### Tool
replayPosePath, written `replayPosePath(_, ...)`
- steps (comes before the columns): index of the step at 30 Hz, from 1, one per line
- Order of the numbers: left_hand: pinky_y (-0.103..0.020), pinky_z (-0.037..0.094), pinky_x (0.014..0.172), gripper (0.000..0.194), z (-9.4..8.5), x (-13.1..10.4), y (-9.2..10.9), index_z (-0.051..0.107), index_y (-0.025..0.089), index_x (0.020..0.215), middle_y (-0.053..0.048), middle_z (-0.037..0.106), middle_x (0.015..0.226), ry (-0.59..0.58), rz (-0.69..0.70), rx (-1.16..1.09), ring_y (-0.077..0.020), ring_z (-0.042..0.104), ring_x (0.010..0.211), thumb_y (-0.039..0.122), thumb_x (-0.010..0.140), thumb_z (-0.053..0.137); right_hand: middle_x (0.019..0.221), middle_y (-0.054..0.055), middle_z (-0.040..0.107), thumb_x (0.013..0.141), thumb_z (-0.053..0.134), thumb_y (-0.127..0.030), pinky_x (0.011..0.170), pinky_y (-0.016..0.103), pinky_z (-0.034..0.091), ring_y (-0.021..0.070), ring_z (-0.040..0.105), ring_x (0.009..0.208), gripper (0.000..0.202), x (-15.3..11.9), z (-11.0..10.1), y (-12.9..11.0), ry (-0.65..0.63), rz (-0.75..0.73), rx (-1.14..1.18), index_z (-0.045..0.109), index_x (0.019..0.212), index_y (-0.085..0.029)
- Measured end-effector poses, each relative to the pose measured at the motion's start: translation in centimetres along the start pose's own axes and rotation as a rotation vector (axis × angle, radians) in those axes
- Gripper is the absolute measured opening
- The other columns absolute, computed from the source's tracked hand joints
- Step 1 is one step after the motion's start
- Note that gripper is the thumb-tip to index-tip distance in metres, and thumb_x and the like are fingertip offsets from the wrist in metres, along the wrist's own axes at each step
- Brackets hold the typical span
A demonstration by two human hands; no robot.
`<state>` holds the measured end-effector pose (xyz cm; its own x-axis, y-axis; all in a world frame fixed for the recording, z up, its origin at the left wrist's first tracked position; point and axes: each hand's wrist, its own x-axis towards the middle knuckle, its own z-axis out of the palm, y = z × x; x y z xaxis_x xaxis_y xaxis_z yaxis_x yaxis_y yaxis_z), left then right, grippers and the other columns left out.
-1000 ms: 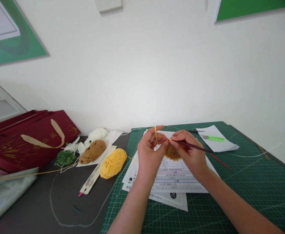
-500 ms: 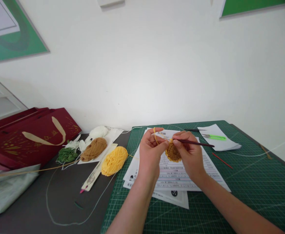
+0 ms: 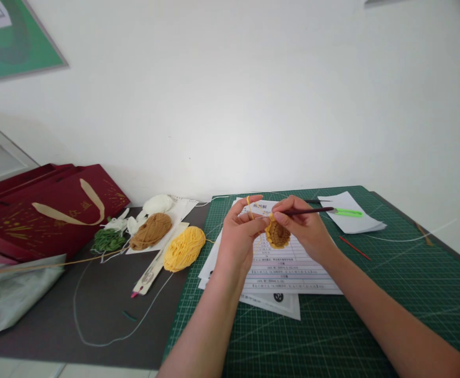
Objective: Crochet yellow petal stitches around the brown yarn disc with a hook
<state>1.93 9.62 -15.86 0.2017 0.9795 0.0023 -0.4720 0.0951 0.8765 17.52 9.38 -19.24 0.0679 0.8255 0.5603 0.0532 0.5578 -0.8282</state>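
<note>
Above printed sheets (image 3: 285, 278), my left hand (image 3: 241, 231) pinches the edge of a round brown crochet piece (image 3: 279, 233) with a yellow rim. Yellow yarn (image 3: 248, 201) loops round its raised index finger. My right hand (image 3: 303, 226) grips a dark crochet hook (image 3: 312, 210), whose tip is at the top edge of the piece. The hook's handle points right, in front of green scissors (image 3: 348, 212). A yellow yarn ball (image 3: 185, 249) lies left of the sheets.
Brown (image 3: 151, 231), green (image 3: 109, 240) and white yarn (image 3: 158, 203) lie at the left, beside dark red gift bags (image 3: 56, 210). A red stick (image 3: 355, 247) rests on the green cutting mat (image 3: 332, 336). White paper (image 3: 356, 223) lies under the scissors.
The view has shifted, so the table items sit slightly higher. The hook has turned to a more level angle, and its handle now overlaps the scissors. Both hands keep their hold.
</note>
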Motion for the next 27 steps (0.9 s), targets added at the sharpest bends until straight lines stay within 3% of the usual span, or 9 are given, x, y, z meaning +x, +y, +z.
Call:
replayPosePath(5,-0.027,0.046,0.071,0.047,0.6,-0.2,0.1,0.073,0.02,0.108,0.004,0.069,0.066,-0.059,0.131,0.033,-0.0117,0.06,0.065,0.008,0.063,0.084,0.084,0.002,0.07,0.087,0.075,-0.044,0.068,0.032,0.052,0.018,0.065,0.077,0.023,1.0,-1.7,-1.6,-0.127,0.07,-0.038,0.07,0.086,-0.022)
replayPosePath(10,-0.026,0.046,0.072,0.048,0.7,-0.1,0.2,0.072,0.021,0.112,0.003,0.07,0.072,-0.13,0.226,0.056,-0.0117,0.06,0.069,0.009,0.067,0.084,0.085,0.002,0.07,0.088,0.075,-0.04,0.067,0.031,0.046,0.0164,0.06,0.074,0.018,1.2,-2.7,-3.3,-0.149,0.07,-0.086,0.071,0.087,-0.023)
replayPosePath(20,-0.026,0.046,0.07,0.045,1.0,-0.1,-0.4,0.071,0.02,0.11,0.002,0.071,0.074,-0.179,0.214,0.079,-0.0121,0.061,0.069,0.008,0.068,0.084,0.08,-0.001,0.067,0.083,0.08,-0.038,0.063,0.029,0.045,0.0143,0.058,0.07,0.019,0.8,-2.3,-3.1,-0.223,0.102,-0.09,0.069,0.087,-0.023)
replayPosePath(27,-0.025,0.046,0.071,0.044,0.9,-0.1,-0.3,0.072,0.02,0.11,0.002,0.071,0.074,-0.171,0.206,0.056,-0.0114,0.061,0.069,0.009,0.068,0.084,0.077,-0.001,0.067,0.086,0.075,-0.037,0.062,0.027,0.046,0.0136,0.06,0.068,0.018,0.5,-1.5,-2.7,-0.137,0.137,-0.02,0.066,0.083,-0.021)
